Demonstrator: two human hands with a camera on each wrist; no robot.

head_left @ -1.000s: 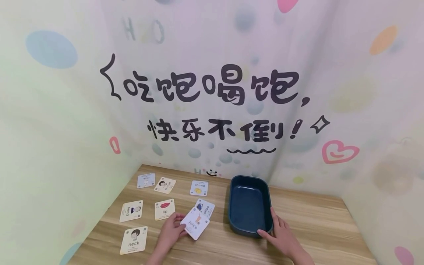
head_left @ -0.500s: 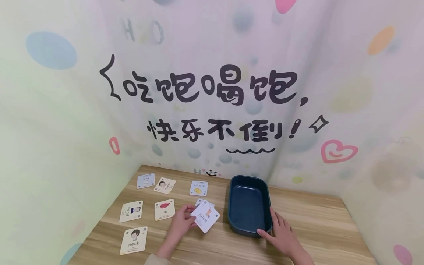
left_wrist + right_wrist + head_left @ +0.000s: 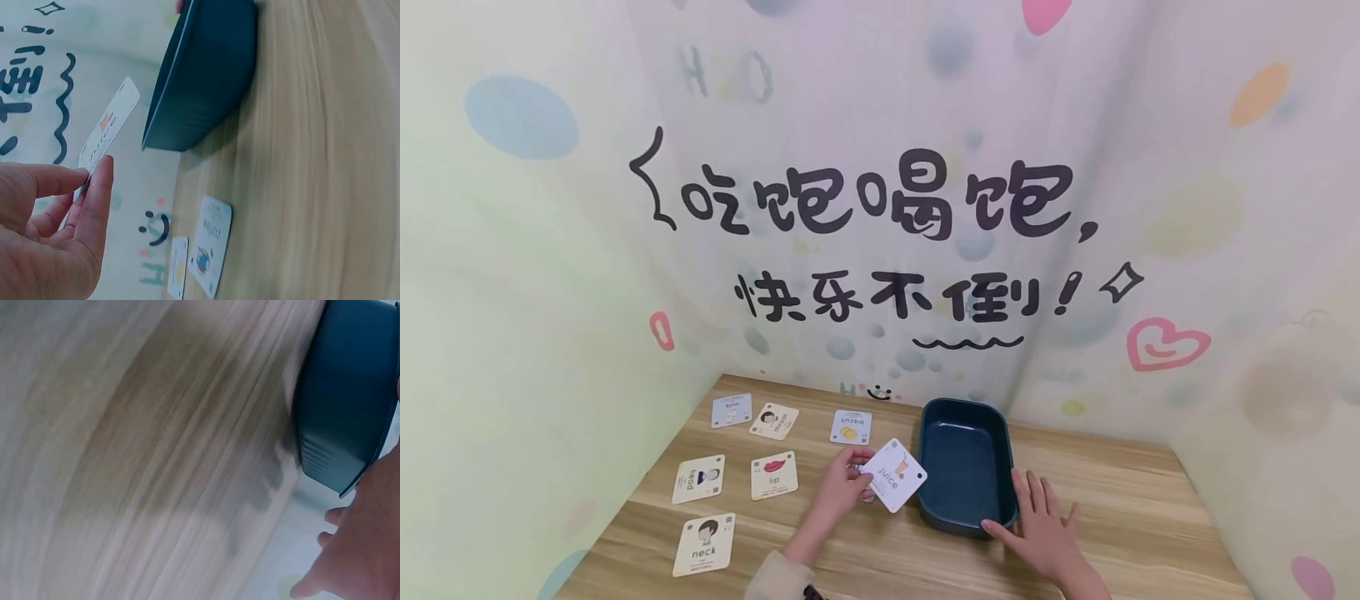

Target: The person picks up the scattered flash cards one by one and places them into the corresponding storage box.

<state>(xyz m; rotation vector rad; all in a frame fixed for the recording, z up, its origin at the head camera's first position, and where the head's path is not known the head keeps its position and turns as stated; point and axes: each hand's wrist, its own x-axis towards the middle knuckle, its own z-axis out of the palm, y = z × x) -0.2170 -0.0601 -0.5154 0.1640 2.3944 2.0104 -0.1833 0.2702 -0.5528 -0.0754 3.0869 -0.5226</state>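
1. Lying at the left are a cream square paper card reading "head" (image 3: 698,479), a cream square "neck" card (image 3: 703,544) nearer me, and a pale-blue square "milk" card (image 3: 732,410) farther back.
2. Next come a cream square "throat" card (image 3: 775,421), just beside "milk", and a cream square "lip" card (image 3: 773,475) nearer me.
3. A pale-blue square "biscuit" card (image 3: 851,427) lies farther back.
4. My left hand (image 3: 841,486) pinches a whitish square "juice" card (image 3: 895,477) between thumb and fingers, tilted above the wooden tabletop (image 3: 880,567), near the tray's left side.
5. Beneath, a pale-blue "coffee" card (image 3: 211,247) lies mostly hidden from the head view.
6. Rightmost, my right hand (image 3: 1047,529) has its fingers spread, touching the near right corner of a dark-blue, rounded rectangular tray (image 3: 966,467).
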